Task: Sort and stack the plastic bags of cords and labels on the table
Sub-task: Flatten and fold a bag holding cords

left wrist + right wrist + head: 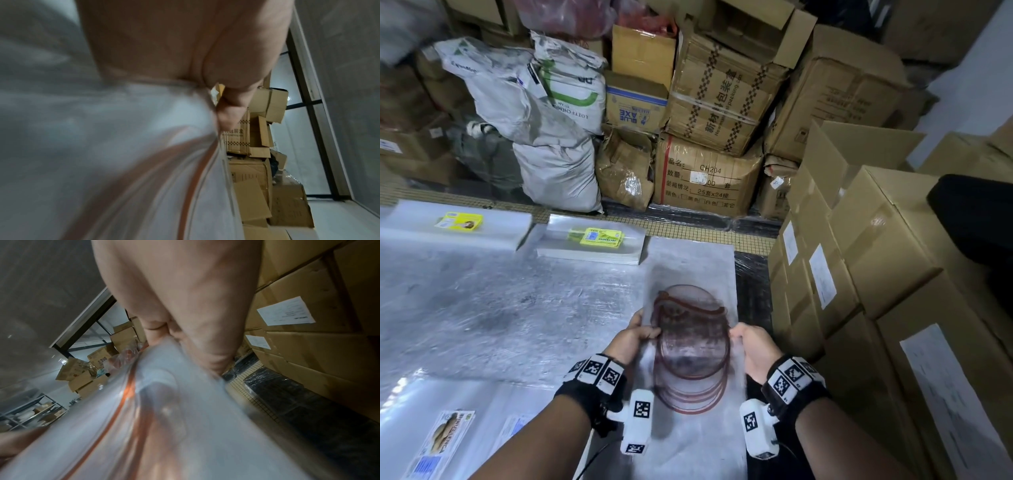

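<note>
A clear plastic bag of coiled dark red cord (693, 346) hangs between both hands above the table's right side. My left hand (635, 337) pinches the bag's left edge, thumb on top. My right hand (751, 344) pinches the right edge. In the left wrist view the blurred bag (123, 162) fills the frame below the left hand (228, 104). The right wrist view shows the bag (174, 410) with orange-red cord inside, under the right hand (174, 331). Flat stacks of bags lie at the far edge, one topped by a yellow label (459, 221), another by a yellow-green label (599, 237).
The table (500, 308) has a silvery wrapped top. Printed labelled bags (445, 442) lie at its near left corner. Cardboard boxes (893, 274) stand close on the right. Sacks (551, 137) and more boxes (715, 102) pile up behind the table.
</note>
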Available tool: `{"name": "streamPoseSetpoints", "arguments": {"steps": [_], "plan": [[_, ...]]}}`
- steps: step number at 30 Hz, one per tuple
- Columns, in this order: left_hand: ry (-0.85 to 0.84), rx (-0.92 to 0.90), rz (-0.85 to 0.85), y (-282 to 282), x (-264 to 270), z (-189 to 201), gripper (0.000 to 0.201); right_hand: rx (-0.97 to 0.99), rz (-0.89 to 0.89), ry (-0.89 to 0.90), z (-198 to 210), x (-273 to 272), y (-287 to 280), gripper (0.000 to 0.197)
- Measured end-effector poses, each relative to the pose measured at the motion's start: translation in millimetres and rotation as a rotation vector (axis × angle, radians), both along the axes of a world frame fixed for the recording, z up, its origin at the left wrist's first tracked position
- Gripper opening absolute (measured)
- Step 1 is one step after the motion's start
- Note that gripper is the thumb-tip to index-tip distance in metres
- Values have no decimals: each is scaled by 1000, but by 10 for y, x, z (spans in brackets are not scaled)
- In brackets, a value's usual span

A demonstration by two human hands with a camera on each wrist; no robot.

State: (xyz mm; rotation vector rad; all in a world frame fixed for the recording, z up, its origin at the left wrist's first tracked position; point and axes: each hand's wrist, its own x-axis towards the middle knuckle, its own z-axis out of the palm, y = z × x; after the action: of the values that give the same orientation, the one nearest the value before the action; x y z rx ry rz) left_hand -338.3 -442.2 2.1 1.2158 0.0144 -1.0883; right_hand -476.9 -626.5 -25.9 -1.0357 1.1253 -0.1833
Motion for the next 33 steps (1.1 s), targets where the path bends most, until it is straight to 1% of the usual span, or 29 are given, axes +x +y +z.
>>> {"name": "streamPoseSetpoints", "arguments": {"steps": [3,6,8,10,12,13,15,16,18,19,21,23,24,25,26,27,28,29,30,31,33], "plan": [[-26,-4,-5,8,42,-22,68,-3,74,-15,39,-2,23,24],[-102,-35,-16,-31,87,-27,71,-107,153,-79,163,-3,77,32],[-148,-51,1,-75,122,13,65,-155,167,-184,231,-4,76,34],[-148,-41,10,-100,159,51,51,-132,153,-224,283,10,42,37],[-155,43,-25,-103,192,59,38,-54,140,-181,267,34,6,43],[-175,110,-50,-107,226,38,34,-37,145,-147,249,53,3,41],[-224,225,-143,-106,241,54,24,-12,133,-84,169,102,-3,32],[-220,249,-164,-109,230,79,21,7,104,-54,134,120,1,33],[-155,239,-161,-106,220,96,20,29,50,-4,127,143,13,53],[-90,193,-146,-99,208,100,25,33,44,-1,145,152,28,58],[11,94,-131,-67,162,92,47,22,37,4,147,139,27,58],[6,78,-118,-59,128,53,71,12,18,20,170,139,56,42],[-2,81,-90,-57,121,22,77,-13,18,22,140,143,54,33],[6,75,-56,-60,125,-23,79,-52,17,31,90,146,38,30],[21,59,-36,-70,122,-56,79,-68,20,38,54,144,20,36],[37,48,-18,-79,125,-81,79,-87,35,38,-77,138,-45,45],[53,39,-3,-84,124,-95,78,-52,49,24,-108,133,-66,48],[64,43,10,-83,126,-116,78,-11,75,12,6,121,-28,46],[70,39,10,-78,125,-120,79,33,92,-9,225,110,57,44],[72,25,9,-70,124,-122,80,47,117,-11,362,90,90,48],[55,-15,-4,-61,127,-91,78,35,173,-51,429,53,85,55]]}}
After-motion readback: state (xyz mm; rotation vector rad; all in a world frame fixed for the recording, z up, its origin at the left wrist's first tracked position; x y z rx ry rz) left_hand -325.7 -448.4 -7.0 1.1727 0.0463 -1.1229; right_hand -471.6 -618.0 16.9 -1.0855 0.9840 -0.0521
